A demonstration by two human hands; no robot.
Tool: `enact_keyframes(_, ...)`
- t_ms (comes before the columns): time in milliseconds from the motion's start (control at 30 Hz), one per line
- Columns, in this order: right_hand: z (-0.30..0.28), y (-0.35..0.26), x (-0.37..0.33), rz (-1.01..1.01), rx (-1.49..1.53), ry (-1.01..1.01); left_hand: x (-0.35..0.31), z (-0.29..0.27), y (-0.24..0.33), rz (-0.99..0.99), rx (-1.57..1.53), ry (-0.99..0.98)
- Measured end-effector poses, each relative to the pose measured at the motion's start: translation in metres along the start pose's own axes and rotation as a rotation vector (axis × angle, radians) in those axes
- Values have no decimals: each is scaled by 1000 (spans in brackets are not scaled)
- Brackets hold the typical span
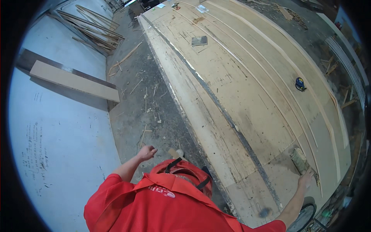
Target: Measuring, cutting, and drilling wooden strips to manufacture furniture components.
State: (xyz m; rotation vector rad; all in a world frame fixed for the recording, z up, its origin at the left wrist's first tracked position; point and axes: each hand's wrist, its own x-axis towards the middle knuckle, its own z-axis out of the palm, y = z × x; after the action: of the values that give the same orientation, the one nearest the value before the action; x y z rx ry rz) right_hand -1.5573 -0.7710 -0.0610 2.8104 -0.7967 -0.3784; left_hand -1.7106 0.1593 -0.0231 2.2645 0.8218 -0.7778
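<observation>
My right hand is at the near right of the long work table, its fingers closed round the near end of a worn, greenish-tan paint roller. The roller lies against the tabletop beside the thin wood strips. Away from the table on the left, over the floor, hangs my left hand. Its fingers are curled in, and nothing shows in them. In front of my body is a red pouch with black straps.
Long thin wood strips run along the table. A tape measure and a dark flat block rest on it. At left, a board leans by the white wall. Wood scraps litter the floor.
</observation>
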Motion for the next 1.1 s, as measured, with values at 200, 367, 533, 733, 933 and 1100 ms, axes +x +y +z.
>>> enact_keyframes(200, 8, -3, 2, -184, -53, 213, 53, -46, 59, 160, 151, 81)
enact_keyframes(367, -134, -92, -64, -235, 128, 399, 106, -102, 152, 474, 278, 274)
enact_keyframes(533, -291, -202, -188, -628, 506, 144, 222, -161, 230, 861, 539, 289)
enact_keyframes(733, -179, -326, -317, -271, 859, -388, 386, -237, 322, 1148, 952, 456)
enact_keyframes(933, -234, -527, -407, -390, 1147, -346, 486, -300, 358, 1271, 1154, 247)
enact_keyframes(1100, -190, -571, -418, -435, 1109, -72, 501, -312, 374, 1421, 1223, 44)
